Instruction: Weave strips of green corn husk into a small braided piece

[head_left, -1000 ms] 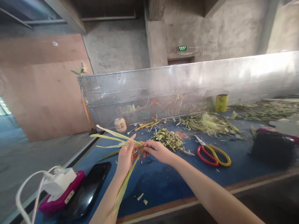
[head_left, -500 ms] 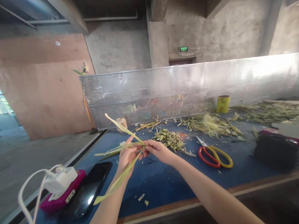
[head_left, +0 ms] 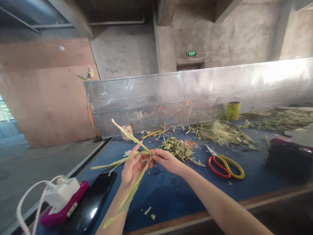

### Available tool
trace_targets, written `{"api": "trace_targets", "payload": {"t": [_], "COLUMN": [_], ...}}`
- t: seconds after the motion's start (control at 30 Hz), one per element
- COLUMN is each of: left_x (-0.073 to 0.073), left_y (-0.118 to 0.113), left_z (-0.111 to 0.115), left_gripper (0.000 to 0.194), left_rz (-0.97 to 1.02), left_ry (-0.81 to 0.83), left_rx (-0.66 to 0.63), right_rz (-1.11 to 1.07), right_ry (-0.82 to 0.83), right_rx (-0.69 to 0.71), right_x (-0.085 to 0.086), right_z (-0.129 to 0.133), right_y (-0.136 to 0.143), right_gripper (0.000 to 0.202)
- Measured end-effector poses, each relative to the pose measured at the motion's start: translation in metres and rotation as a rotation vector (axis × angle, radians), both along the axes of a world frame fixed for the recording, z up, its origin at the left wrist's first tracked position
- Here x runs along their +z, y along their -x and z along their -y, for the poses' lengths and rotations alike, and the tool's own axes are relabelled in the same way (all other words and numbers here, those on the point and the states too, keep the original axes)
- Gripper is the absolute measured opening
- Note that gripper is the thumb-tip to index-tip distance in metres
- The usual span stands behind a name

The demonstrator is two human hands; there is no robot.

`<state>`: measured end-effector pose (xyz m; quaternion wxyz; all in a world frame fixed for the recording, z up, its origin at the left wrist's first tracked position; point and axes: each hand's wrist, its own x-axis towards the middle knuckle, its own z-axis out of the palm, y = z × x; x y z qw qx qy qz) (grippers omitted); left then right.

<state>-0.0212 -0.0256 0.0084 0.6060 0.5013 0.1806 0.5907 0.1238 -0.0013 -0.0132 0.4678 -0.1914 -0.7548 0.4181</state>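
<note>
Long, flat, pale yellow-green plant strips point(head_left: 130, 135) run leftward from their meeting point, which I see pinched by the nearer right hand point(head_left: 165, 159), and fan across the half-curled left hand point(head_left: 130, 169), whose grip I cannot tell.

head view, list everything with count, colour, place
leaf strips: several, pale green, centre
scissors: one, red-yellow handles, right
phone: one, black, near left
power strip: one, magenta, left
plugs: count unclear, white, on power strip
cables: two, white, far left
jar: one, whitish, behind leaf strips
plant heaps: several, greenish, middle to right
cylinder: one, yellow, back right
bag or box: one, black, right edge
mesh panel: one, silver, across back
exit sign: one, green, upper back
board: one, brown, left
table: one, blue, beneath
left hand: one, bare, centre
right hand: one, bare, centre
</note>
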Motion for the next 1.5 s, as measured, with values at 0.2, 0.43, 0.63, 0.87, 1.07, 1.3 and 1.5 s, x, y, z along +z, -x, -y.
{"api": "trace_targets", "payload": {"t": [0.2, 0.43, 0.63, 0.87, 1.07, 1.3, 1.5], "left_x": [-0.002, -0.005, -0.005, -0.004, -0.013, -0.014, -0.011], "left_y": [-0.002, 0.001, 0.0, -0.004, -0.004, -0.009, -0.009], "left_z": [-0.004, -0.006, -0.008, -0.008, -0.015, -0.011, -0.008], "left_gripper": [0.063, 0.048, 0.043, 0.06, 0.079, 0.059, 0.058], "left_rz": [-0.032, 0.03, 0.037, -0.055, -0.113, -0.364, -0.309], "left_ry": [0.013, -0.033, -0.059, -0.129, -0.175, 0.01, 0.181], "left_rx": [0.14, 0.296, 0.299, 0.352, 0.488, 0.187, 0.112], "right_rz": [0.031, 0.094, 0.091, 0.129, 0.044, 0.041, 0.143], "right_ry": [0.019, 0.044, 0.109, 0.105, 0.005, -0.082, -0.22], "right_rx": [-0.024, -0.177, -0.155, -0.13, -0.105, -0.148, -0.254], "right_x": [0.001, 0.003, 0.001, -0.001, 0.001, 0.001, 0.0], "right_z": [0.001, 0.0, -0.002, -0.001, 0.003, 0.003, 0.002], "right_y": [0.0, 0.0, 0.001, 0.002, 0.002, 0.003, 0.0], "right_gripper": [0.023, 0.019, 0.017, 0.016, 0.017, 0.017, 0.019]}}
